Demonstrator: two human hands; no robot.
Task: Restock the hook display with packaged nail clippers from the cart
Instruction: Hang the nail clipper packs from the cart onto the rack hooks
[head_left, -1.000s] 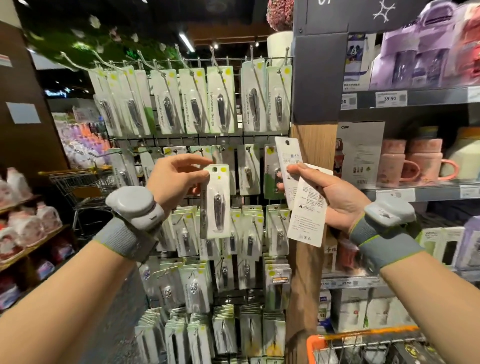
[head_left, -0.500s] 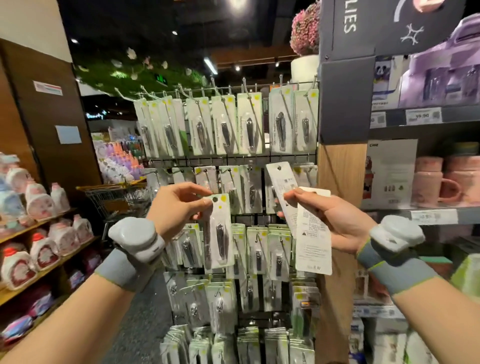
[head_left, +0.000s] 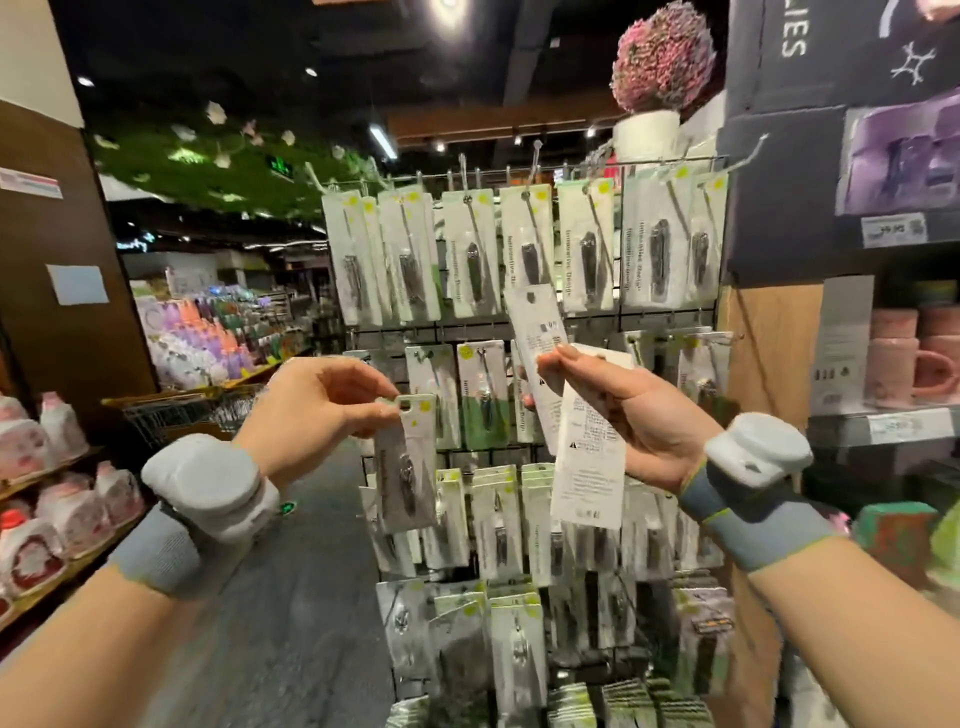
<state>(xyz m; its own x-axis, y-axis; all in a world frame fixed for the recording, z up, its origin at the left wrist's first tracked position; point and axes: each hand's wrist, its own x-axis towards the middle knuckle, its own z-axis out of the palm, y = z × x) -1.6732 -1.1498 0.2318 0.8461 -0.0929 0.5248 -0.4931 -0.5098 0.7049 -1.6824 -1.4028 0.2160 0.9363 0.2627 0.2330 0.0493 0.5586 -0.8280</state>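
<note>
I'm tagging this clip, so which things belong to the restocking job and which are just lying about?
Job:
left hand, pinching one nail clipper pack
right hand, holding spare packs
hook display

Lying about:
pink mugs
potted pink plant

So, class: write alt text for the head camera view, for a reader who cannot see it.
A person's left hand pinches the top of a white carded nail clipper pack before a wire hook display hung with similar packs. The right hand holds two white packs turned to their printed backs. Both wrists wear grey bands.
</note>
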